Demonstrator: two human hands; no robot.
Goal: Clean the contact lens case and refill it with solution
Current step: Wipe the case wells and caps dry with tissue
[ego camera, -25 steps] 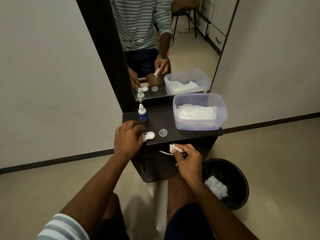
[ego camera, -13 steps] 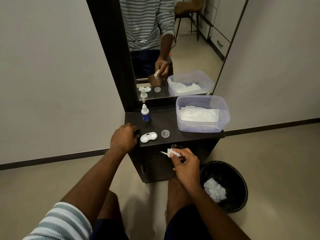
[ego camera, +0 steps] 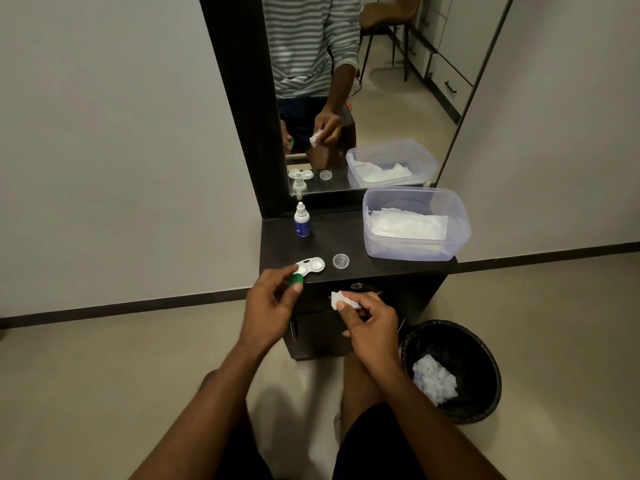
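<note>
Bench [ego camera: 381,271]: dark top, carrying everything.
Tub [ego camera: 415,249]: far right, tissues inside.
Solution bottle [ego camera: 302,221]: far left, upright, capped.
Lens case [ego camera: 310,266]: near edge, long axis left to right, wells uncovered, just beyond my left hand [ego camera: 268,308].
Left hand: fingers closed on the green cap [ego camera: 295,279], now lifted off the case.
Right hand [ego camera: 372,320]: pinching a tissue wad [ego camera: 341,300], just right of the cap.

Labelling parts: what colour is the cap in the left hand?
Green. The cap is pinched in the left hand, seen best in the head view.
</note>
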